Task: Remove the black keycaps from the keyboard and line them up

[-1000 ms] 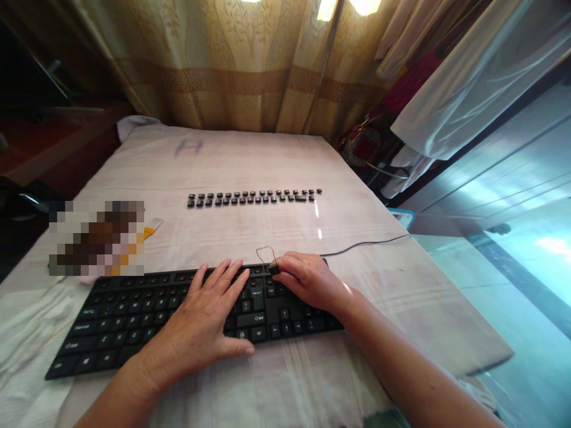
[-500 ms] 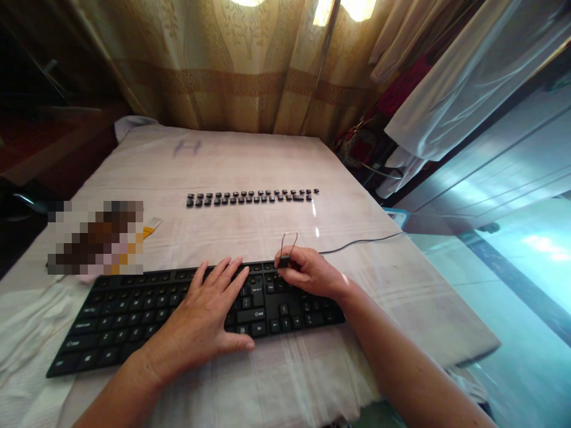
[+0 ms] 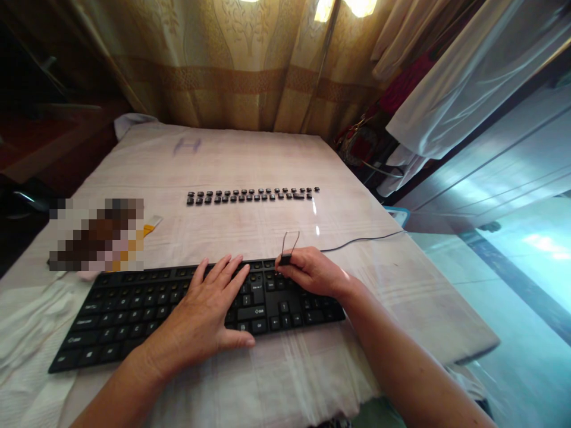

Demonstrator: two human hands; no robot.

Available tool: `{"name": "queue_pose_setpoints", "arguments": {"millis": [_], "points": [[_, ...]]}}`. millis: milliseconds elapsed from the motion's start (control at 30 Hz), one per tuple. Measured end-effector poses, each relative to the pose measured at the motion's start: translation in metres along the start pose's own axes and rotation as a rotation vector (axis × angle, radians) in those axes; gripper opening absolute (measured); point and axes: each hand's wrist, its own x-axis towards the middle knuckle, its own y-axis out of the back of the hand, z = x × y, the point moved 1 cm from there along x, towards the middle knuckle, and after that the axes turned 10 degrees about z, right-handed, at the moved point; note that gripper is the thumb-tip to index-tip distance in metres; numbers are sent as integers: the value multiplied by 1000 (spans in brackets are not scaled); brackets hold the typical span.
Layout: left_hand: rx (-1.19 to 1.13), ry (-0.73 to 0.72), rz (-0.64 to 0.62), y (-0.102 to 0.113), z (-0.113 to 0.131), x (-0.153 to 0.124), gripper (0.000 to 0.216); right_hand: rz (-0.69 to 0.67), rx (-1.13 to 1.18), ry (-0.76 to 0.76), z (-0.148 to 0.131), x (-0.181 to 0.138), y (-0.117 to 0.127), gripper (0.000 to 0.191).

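On cloth-covered table, black keyboard, likely light, stiff, best steadied by frame. Left hand splayed across it; right hand, apart, pinching wire tool by dark base; prongs probably springy.

Black keyboard, black keycaps, gold tree-patterned curtain

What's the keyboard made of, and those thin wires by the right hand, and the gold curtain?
Keyboard: likely plastic, matte black, judging by its dull surface. Wires: probably metal, since they're thin and stand stiffly; finish unclear. Curtain: patterned cloth, slightly shiny, hanging in folds; fibre unclear.
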Motion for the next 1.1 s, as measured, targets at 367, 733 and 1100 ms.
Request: {"name": "queue_pose_setpoints", "arguments": {"millis": [367, 733, 1100], "points": [[1, 7, -4, 0, 0, 1, 110, 122, 266, -137, 5, -6, -3, 22], [-51, -3, 14, 1, -3, 0, 107, 308, 583, -305, 9, -9, 4, 38], [-121, 41, 201, 4, 17, 12, 42, 198, 635, -320, 2, -8, -2, 37]]}}
